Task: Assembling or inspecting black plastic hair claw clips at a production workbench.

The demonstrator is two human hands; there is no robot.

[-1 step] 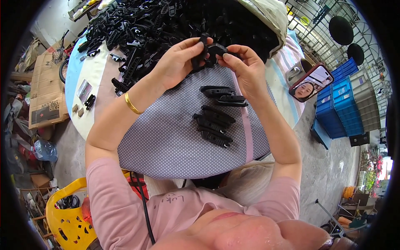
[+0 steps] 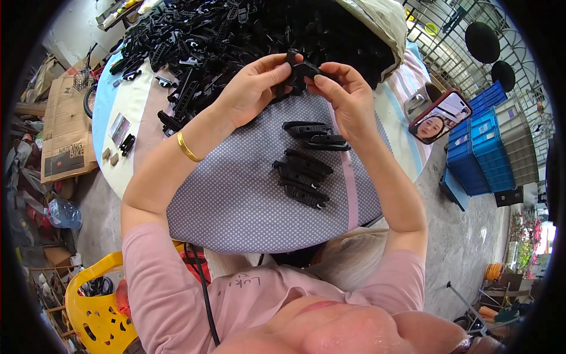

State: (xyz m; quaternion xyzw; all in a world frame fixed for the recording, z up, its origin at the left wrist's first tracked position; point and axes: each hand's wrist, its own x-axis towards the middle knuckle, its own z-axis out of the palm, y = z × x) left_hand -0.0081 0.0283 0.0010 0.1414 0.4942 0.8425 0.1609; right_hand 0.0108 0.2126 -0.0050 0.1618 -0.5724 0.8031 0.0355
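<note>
I see one big round table [image 2: 118, 177], and I will tell every place from it. One grey dotted cloth [image 2: 236, 194] covers its near side. On the far side of the table lies one huge pile of black plastic parts [image 2: 236, 29], too many for me to count. On the cloth, near the table's middle, lie five finished black pieces [image 2: 303, 165]: two farther off and three nearer to me, side by side. At the table's right edge leans one phone [image 2: 441, 116]. By the left edge sit a few small bits [image 2: 121, 138].

Above the far end of the cloth, my left hand [image 2: 250, 88] and right hand [image 2: 348, 97] meet. Both pinch one small black part [image 2: 299, 74] between thumbs and fingertips, closed tight on it. One gold bangle [image 2: 187, 147] rings my left wrist.
</note>
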